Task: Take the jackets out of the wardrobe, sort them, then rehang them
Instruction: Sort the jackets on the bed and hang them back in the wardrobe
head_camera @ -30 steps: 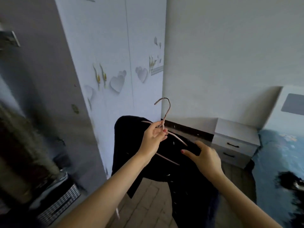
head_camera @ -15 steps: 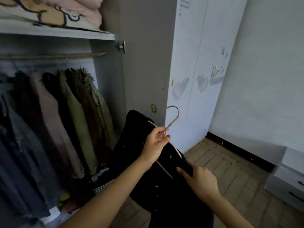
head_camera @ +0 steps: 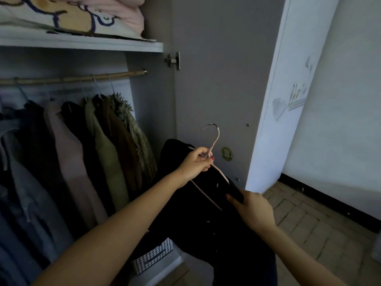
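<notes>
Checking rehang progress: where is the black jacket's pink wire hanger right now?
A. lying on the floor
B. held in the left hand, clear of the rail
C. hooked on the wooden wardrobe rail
B: the left hand grips the pink wire hanger below its hook, well under the wooden wardrobe rail.

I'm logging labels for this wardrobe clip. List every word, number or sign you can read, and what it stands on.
No text can be read.
Round green sticker on the wardrobe door's inner face: marks too blurred to read.
Folded bedding on the top shelf: a drawn pattern, no letters.
</notes>
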